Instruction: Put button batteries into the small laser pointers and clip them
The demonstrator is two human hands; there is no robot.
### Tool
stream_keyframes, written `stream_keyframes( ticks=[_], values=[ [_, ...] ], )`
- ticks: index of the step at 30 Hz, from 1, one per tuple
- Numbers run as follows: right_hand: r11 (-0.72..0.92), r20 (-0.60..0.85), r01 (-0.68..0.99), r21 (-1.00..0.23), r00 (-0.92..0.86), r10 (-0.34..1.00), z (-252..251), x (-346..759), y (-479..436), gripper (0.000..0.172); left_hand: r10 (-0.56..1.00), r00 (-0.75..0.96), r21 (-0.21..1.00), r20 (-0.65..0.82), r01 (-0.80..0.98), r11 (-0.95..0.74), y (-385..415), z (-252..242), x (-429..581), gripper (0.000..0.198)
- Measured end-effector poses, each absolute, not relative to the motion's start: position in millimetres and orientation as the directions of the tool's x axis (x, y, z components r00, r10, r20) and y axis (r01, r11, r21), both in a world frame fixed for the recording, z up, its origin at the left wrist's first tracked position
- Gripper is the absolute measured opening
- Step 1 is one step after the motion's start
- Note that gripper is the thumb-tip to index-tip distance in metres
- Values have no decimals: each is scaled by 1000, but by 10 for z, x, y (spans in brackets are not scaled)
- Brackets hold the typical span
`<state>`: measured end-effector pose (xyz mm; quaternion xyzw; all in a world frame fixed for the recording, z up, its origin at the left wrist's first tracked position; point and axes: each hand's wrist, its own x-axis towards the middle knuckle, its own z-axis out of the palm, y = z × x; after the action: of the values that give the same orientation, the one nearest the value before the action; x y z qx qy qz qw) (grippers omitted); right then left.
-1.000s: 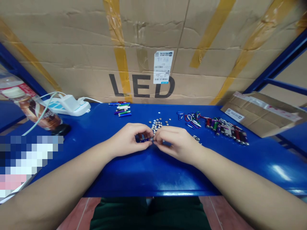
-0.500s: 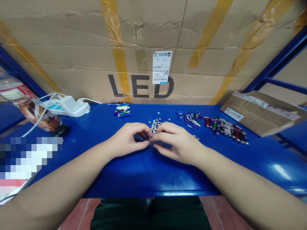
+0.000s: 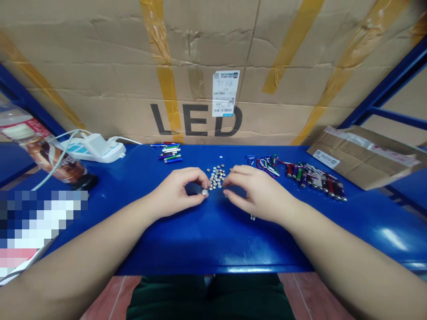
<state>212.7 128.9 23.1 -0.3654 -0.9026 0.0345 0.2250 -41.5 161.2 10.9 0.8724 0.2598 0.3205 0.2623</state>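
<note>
Between thumb and index finger, my left hand (image 3: 180,191) pinches a small round silver cell (image 3: 204,192). My right hand (image 3: 255,189) is beside the pile of button cells (image 3: 216,177), its thumb and fingers apart, with nothing visible between them. Under the right hand's lower edge a few small shiny pieces (image 3: 252,217) show in part. Behind the left hand lie several coloured metal tubes (image 3: 171,153). To the right are loose carabiners (image 3: 267,165) and a row of coloured tubes with clips (image 3: 315,180).
A large cardboard box (image 3: 123,89) stands along the back. At the left are a power strip (image 3: 116,153) and a tilted bottle (image 3: 53,155). A smaller carton (image 3: 363,155) sits at the right. The blue table (image 3: 207,249) has its front edge near my lap.
My right hand has moved right, away from my left hand, and its fingers have parted. More of the cell pile shows, and the silver cell in my left hand is now visible.
</note>
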Motion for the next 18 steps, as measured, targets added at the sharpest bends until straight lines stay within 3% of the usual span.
stream_keyframes(
  ticks=[4, 10, 14, 18],
  values=[
    [631, 108, 755, -178, -623, 775, 229, 2179, 1306, 16, 644, 653, 638, 398, 308, -706, 1617, 95, -424, 8],
    [660, 54, 737, -146, -660, 749, 232, 2163, 1260, 19, 663, 647, 655, 378, 320, -685, 1622, 94, -429, 9],
    [787, 3, 571, -233, -809, 588, 285, 2101, 1105, 15, 660, 646, 643, 383, 327, -693, 1630, 94, -435, 9],
    [896, -24, 337, -288, -938, 345, 293, 1965, 900, 30, 664, 642, 645, 384, 328, -690, 1634, 95, -441, 9]
  ],
)
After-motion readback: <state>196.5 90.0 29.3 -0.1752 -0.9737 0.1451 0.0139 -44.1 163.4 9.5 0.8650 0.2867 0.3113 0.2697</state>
